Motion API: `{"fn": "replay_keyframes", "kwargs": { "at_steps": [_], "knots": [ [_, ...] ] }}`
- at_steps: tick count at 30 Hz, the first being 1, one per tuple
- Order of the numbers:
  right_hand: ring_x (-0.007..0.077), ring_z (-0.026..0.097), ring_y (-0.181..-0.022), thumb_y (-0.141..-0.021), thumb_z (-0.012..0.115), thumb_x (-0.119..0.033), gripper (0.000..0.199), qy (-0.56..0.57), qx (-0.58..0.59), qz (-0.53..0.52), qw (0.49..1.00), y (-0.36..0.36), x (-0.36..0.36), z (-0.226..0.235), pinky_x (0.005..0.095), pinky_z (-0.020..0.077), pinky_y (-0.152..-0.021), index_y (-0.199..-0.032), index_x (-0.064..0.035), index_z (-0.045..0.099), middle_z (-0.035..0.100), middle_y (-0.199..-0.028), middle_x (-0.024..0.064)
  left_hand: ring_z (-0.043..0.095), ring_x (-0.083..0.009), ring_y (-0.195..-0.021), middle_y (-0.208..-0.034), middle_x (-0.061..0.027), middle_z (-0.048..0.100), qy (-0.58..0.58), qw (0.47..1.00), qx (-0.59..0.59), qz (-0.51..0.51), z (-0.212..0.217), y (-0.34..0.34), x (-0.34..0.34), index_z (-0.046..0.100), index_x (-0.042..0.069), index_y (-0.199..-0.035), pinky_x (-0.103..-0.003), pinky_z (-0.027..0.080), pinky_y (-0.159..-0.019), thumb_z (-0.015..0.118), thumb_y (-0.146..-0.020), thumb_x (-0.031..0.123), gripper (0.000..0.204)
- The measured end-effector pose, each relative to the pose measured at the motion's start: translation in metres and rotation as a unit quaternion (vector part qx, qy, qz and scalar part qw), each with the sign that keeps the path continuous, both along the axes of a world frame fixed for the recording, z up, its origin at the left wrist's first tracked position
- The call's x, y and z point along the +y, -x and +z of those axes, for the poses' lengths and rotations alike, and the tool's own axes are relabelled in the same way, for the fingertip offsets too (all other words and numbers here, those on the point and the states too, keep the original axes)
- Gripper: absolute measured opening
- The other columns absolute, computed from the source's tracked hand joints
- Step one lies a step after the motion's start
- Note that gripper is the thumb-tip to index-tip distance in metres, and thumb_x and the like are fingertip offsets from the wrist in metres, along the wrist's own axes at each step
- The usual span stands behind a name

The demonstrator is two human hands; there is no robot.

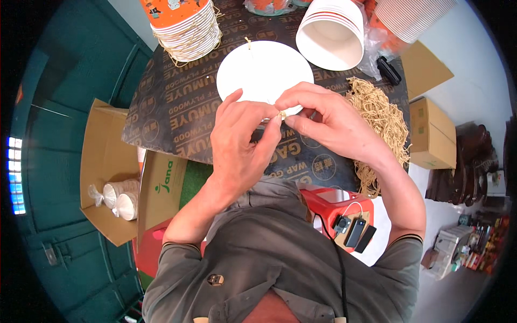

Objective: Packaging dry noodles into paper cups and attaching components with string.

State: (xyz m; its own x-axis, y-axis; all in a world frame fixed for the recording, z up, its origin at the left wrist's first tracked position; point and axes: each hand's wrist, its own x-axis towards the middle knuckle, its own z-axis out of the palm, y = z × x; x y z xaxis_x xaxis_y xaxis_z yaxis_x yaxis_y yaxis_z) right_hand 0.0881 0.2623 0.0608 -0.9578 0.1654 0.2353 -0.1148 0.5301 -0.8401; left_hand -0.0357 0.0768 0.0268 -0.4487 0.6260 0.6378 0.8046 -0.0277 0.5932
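A round white paper tub [264,67] stands on the dark printed plywood table in front of me. A knotted bit of tan cord shows at its far rim. At the near rim my left hand [237,132] pinches a short piece of tan cord [283,115] between thumb and forefinger. My right hand [328,118] pinches the same spot from the other side, its fingertips almost touching the left ones. The fingers partly hide the cord and the near edge of the tub. A loose heap of tan cords [379,118] lies beside my right forearm.
Nested tubs with cord handles [188,37] stand at the far left. A white tub [329,40] lies tipped at the far right, near a black object [389,71]. An open cardboard box [110,140] holds bagged white goods. A red stool [361,207] carries small devices.
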Motion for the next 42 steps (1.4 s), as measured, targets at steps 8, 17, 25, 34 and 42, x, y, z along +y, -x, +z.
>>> {"fn": "replay_keyframes", "kwargs": {
  "at_steps": [8, 17, 25, 34, 42],
  "knots": [
    [0.0215, 0.074, -0.084, -0.099, 0.074, -0.014, 0.013, -0.028, -0.073, 0.03, 0.997, 0.003, 0.009, 0.015, 0.0377, 0.0587, -0.077, -0.108, -0.0038, 0.073, 0.072, -0.106, 0.0118, 0.076, -0.0231, -0.096, -0.097, -0.0059, 0.078, -0.006, 1.0, 0.009, -0.027, -0.004, 0.003, -0.001, 0.076, 0.005, -0.101, -0.055, 0.048, -0.121, 0.079, -0.094, 0.0, 0.01],
    [0.0136, 0.069, -0.081, -0.099, 0.076, -0.011, 0.011, -0.027, -0.133, 0.016, 0.991, 0.0, 0.018, 0.035, 0.0324, 0.0545, -0.071, -0.103, -0.002, 0.07, 0.072, -0.109, 0.0077, 0.074, -0.0251, -0.1, -0.099, -0.0045, 0.075, -0.009, 0.999, 0.023, -0.031, -0.009, 0.007, -0.002, 0.075, 0.009, -0.104, -0.055, 0.05, -0.119, 0.08, -0.091, 0.002, 0.016],
    [0.016, 0.071, -0.089, -0.098, 0.077, -0.008, 0.011, -0.122, -0.096, 0.01, 0.988, -0.006, 0.023, 0.037, 0.0326, 0.0575, -0.078, -0.099, -0.0001, 0.068, 0.073, -0.118, 0.0088, 0.074, -0.0264, -0.103, -0.108, -0.006, 0.075, -0.017, 0.996, 0.074, -0.055, -0.013, 0.013, -0.003, 0.075, 0.008, -0.103, -0.057, 0.05, -0.12, 0.08, -0.088, -0.001, 0.019],
    [0.0236, 0.073, -0.089, -0.097, 0.075, -0.007, 0.015, -0.239, -0.098, -0.007, 0.966, -0.009, 0.023, 0.034, 0.0352, 0.0581, -0.077, -0.093, -0.0013, 0.062, 0.075, -0.113, 0.0112, 0.075, -0.0288, -0.108, -0.115, -0.009, 0.077, -0.022, 0.987, 0.142, -0.074, -0.019, 0.02, -0.01, 0.074, 0.006, -0.103, -0.061, 0.052, -0.119, 0.079, -0.083, -0.005, 0.023],
    [0.0092, 0.067, -0.084, -0.101, 0.075, -0.007, 0.014, -0.088, -0.175, -0.065, 0.978, -0.009, 0.02, 0.04, 0.0296, 0.058, -0.076, -0.102, 0.0025, 0.066, 0.075, -0.111, 0.0067, 0.075, -0.0285, -0.11, -0.115, -0.0067, 0.077, -0.02, 0.985, 0.15, -0.078, -0.022, 0.023, -0.009, 0.073, 0.006, -0.104, -0.059, 0.052, -0.12, 0.077, -0.082, -0.004, 0.024]
  ]
}}
